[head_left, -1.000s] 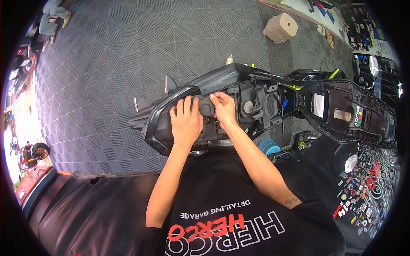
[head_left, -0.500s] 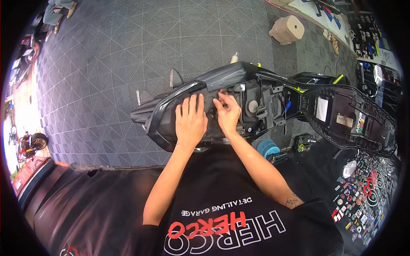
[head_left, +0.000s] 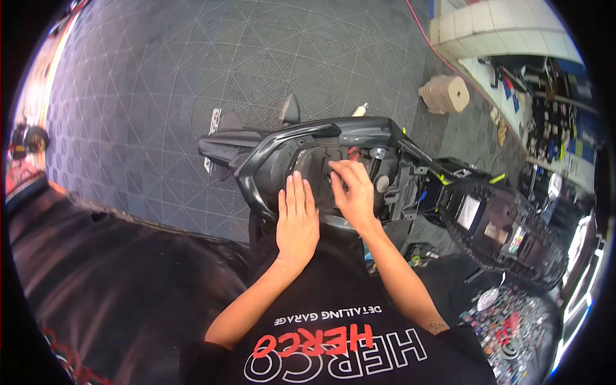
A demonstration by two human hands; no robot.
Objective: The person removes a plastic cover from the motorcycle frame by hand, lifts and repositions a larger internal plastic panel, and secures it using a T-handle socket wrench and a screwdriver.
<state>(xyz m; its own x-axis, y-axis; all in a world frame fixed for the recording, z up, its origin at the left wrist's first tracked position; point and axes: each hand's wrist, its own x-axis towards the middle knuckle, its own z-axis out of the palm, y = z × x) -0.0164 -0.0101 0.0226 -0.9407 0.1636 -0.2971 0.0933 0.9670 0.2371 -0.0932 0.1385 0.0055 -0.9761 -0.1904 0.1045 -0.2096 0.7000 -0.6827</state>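
The rear of a black scooter (head_left: 366, 131) lies across the middle of the head view with its body open. My left hand (head_left: 297, 221) rests flat on the near side of the dark tail panel (head_left: 266, 173), fingers stretched out. Over the open middle part, my right hand (head_left: 354, 191) has its fingers bent together at the dark panel; whatever is between the fingertips is hidden. A round pale cap (head_left: 382, 184) sits just right of that hand. The seat (head_left: 491, 215) is flipped over to the right, its underside showing.
A beige stool (head_left: 444, 94) stands on the grey tiled floor (head_left: 154, 90) at the upper right. A black cover (head_left: 141, 276) spreads along the lower left. Stickers (head_left: 507, 333) crowd a surface at the lower right. Shelves (head_left: 552, 115) line the right side.
The view has shifted and turned. My left hand has slid back toward the near edge of the tail panel. My right hand stays over the opening with its fingers bent.
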